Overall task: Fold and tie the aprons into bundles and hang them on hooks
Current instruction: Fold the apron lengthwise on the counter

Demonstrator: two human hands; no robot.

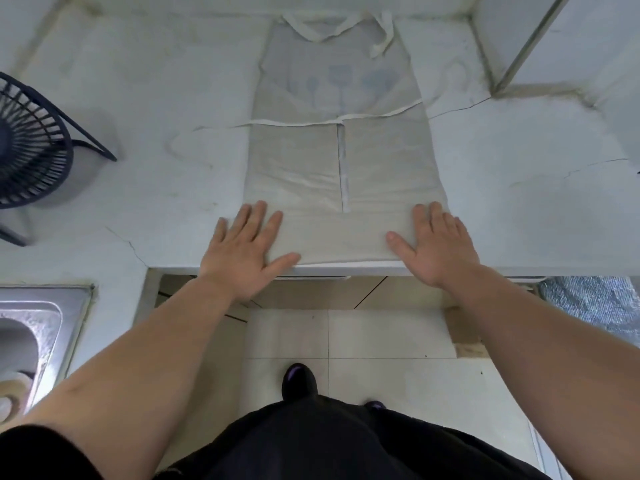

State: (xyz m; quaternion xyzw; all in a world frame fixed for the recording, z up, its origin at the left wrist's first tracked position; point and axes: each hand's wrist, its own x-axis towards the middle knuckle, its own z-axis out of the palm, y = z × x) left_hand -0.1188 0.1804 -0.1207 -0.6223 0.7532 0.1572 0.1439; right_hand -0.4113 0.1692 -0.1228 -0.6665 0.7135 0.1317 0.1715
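I had the apron [341,161] lying lengthwise on the table [145,98], sides folded inward; my left hand [242,251] and right hand [438,247] pressed flat, fingers spread, on its near corners.

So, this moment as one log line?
apron: lies flat on counter | left hand: presses near end | right hand: presses near end

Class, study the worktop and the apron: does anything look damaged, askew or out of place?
The worktop is cracked: thin dark lines run to the right of the apron, and another runs left of the left hand. The apron itself lies flat, and nothing looks spilled.
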